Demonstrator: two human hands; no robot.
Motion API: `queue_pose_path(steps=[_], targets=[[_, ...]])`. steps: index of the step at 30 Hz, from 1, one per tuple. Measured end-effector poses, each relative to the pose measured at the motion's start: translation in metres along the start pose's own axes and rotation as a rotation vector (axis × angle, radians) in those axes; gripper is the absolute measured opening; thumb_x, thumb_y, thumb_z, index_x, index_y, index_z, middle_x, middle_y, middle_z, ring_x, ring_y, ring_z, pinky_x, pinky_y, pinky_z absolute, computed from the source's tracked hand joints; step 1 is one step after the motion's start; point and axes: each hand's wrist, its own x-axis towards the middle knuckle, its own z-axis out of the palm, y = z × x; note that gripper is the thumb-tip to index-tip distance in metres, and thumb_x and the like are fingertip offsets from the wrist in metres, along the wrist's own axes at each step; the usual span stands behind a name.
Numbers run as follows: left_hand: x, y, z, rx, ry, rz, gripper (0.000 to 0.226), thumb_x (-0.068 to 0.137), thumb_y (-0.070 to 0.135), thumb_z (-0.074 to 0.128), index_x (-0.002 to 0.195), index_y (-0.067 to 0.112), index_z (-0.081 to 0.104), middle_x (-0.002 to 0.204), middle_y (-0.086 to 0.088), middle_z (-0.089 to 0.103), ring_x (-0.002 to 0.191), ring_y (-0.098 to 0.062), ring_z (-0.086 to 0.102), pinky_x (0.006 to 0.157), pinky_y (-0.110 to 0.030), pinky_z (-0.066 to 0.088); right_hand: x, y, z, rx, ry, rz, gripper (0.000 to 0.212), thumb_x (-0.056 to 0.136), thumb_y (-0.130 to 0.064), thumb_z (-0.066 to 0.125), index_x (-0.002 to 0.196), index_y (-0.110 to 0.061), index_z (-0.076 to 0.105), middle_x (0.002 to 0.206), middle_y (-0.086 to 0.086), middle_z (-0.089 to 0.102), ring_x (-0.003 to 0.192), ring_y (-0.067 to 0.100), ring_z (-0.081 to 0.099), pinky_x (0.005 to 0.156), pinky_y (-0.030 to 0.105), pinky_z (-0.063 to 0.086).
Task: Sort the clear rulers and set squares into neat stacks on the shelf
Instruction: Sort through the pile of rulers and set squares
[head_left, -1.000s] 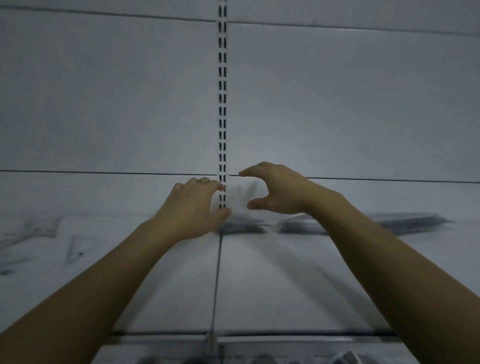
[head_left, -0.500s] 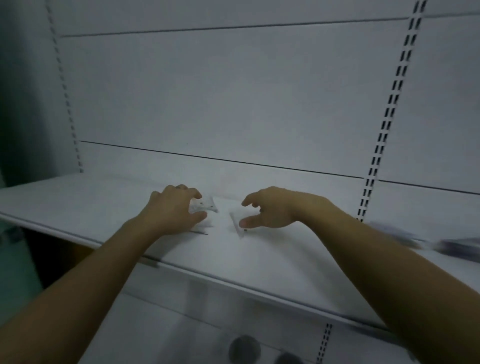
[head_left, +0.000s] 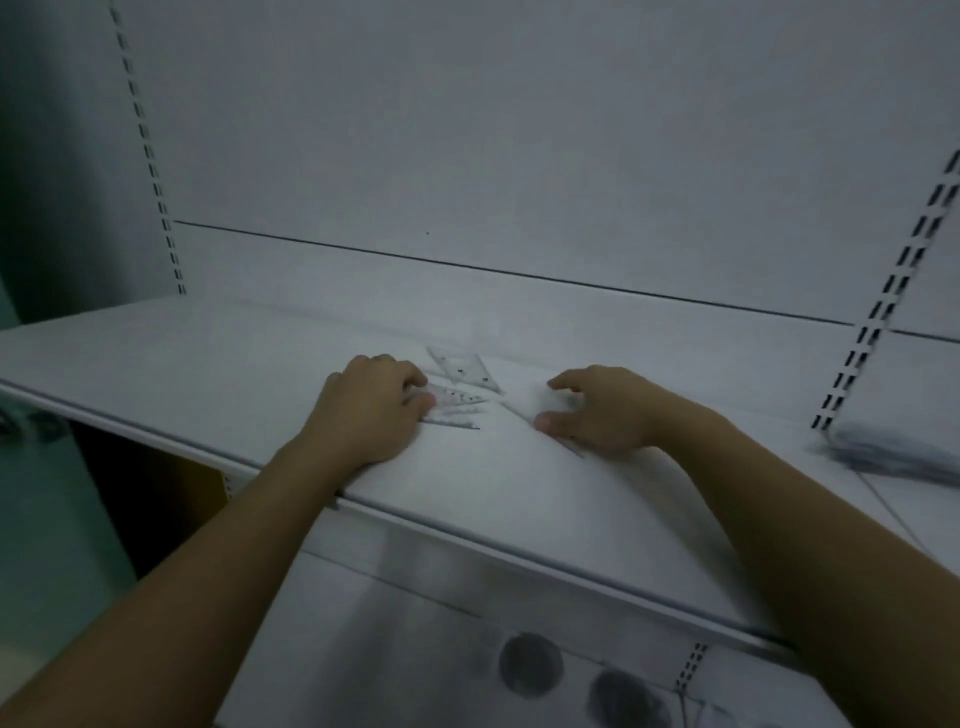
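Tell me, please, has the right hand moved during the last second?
Yes. The right hand moved left along the shelf: it was at the slotted upright before, and now it is well left of it, holding a clear piece.

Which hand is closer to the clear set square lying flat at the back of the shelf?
Left. The left hand, gripping other rulers, lies just in front of the set square, fingertips nearly touching it; the right hand is farther off to its right.

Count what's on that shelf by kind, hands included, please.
Hands: 2 (left hand, right hand)
Clear ruler groups: 3 (loose clear piece, stack in the left hand, blurred piece in the right hand)
Blurred grey pile: 1
Total: 6
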Motion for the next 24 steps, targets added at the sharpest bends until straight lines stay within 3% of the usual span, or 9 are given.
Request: queue_pose_path(steps=[5,8,11,16,20,24], targets=[[-0.0019,0.0005,0.0011,-0.153,0.038,0.029,0.039,0.090,0.030,0.062,0.126,0.018,0.057,0.111,-0.003,0.062,0.091,-0.015,0.048,0.081,-0.028,0.039,-0.0006,0.0051,0.0035,0.078,0.071,0.021,0.050,0.089,-0.049,0.058,0.132,-0.023,0.055,0.129,0.002,0.057,0.111,0.020,0.053,0.091,0.026,0.037],[-0.0028,0.0003,0.0015,-0.178,0.054,0.036,0.045,0.087,0.033,0.066,0.128,0.018,0.055,0.108,0.002,0.059,0.085,-0.011,0.046,0.077,-0.024,0.033,0.0026,0.0011,0.0020,0.126,0.071,0.003,0.046,0.088,-0.039,0.064,0.131,-0.024,0.056,0.122,-0.002,0.060,0.098,0.013,0.052,0.087,0.023,0.036],[-0.0025,-0.0006,0.0015,-0.192,0.076,0.040,0.042,0.084,0.036,0.069,0.121,0.019,0.058,0.101,0.006,0.059,0.080,-0.012,0.050,0.075,-0.027,0.038,0.0060,-0.0003,0.0014,0.168,0.065,-0.008,0.044,0.088,-0.032,0.066,0.130,-0.024,0.056,0.120,-0.004,0.060,0.097,0.013,0.052,0.086,0.023,0.036],[-0.0034,-0.0006,0.0024,-0.168,0.090,0.077,0.043,0.085,0.034,0.069,0.122,0.016,0.058,0.111,-0.002,0.054,0.089,-0.012,0.047,0.081,-0.026,0.038,0.0066,0.0006,0.0027,0.115,0.033,0.117,0.063,0.082,-0.054,0.065,0.132,-0.018,0.054,0.129,0.003,0.056,0.112,0.022,0.053,0.098,0.031,0.039],[-0.0041,0.0014,0.0008,-0.178,0.094,0.074,0.040,0.085,0.032,0.069,0.121,0.018,0.058,0.104,0.000,0.052,0.083,-0.012,0.046,0.076,-0.025,0.035,0.0041,0.0024,0.0000,0.091,0.064,0.088,0.050,0.081,-0.052,0.067,0.117,-0.018,0.065,0.114,0.002,0.063,0.097,0.018,0.054,0.083,0.026,0.039],[-0.0057,0.0036,-0.0004,-0.233,0.082,0.075,0.037,0.083,0.030,0.071,0.115,0.018,0.056,0.102,0.000,0.057,0.083,-0.015,0.052,0.073,-0.028,0.037,0.0032,-0.0024,-0.0039,0.136,-0.022,0.055,0.044,0.079,-0.050,0.070,0.111,-0.021,0.063,0.108,-0.002,0.058,0.096,0.017,0.054,0.083,0.027,0.038]])
